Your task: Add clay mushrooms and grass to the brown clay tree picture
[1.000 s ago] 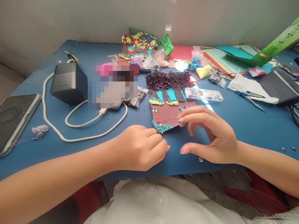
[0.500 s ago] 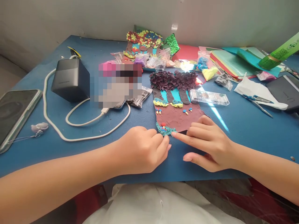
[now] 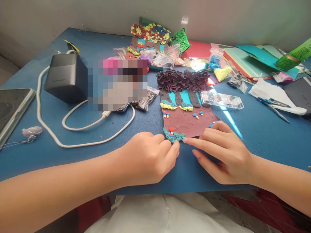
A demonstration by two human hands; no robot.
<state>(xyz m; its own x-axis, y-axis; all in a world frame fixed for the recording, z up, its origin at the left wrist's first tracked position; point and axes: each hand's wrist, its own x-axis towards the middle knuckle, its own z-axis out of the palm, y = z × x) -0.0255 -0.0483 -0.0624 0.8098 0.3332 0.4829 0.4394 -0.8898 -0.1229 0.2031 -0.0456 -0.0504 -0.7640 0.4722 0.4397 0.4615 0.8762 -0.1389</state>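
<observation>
A clay picture (image 3: 183,121) lies on the blue table, with dark purple petals along its top, brown trunks and a maroon lower part. Teal clay leaves (image 3: 172,136) cover its near left corner around a small red-capped mushroom (image 3: 171,129). My left hand (image 3: 152,158) is closed beside that corner, knuckles up; whatever its fingertips hold is hidden. The index fingertip of my right hand (image 3: 224,153) touches the right end of the teal leaves. Its thumb is held apart, and the other fingers rest over the picture's right edge.
A clear plastic box (image 3: 222,100) sits right of the picture. Behind are clay bags (image 3: 164,61) and another clay picture (image 3: 149,37). To the left stand a black charger block (image 3: 65,77), a white cable (image 3: 89,143) and a phone (image 3: 13,110). Tweezers (image 3: 273,108) lie right.
My right index finger has shifted slightly right along the teal edge. Its thumb sits a little higher relative to the hand. The whole view has shifted slightly; my left hand stays closed.
</observation>
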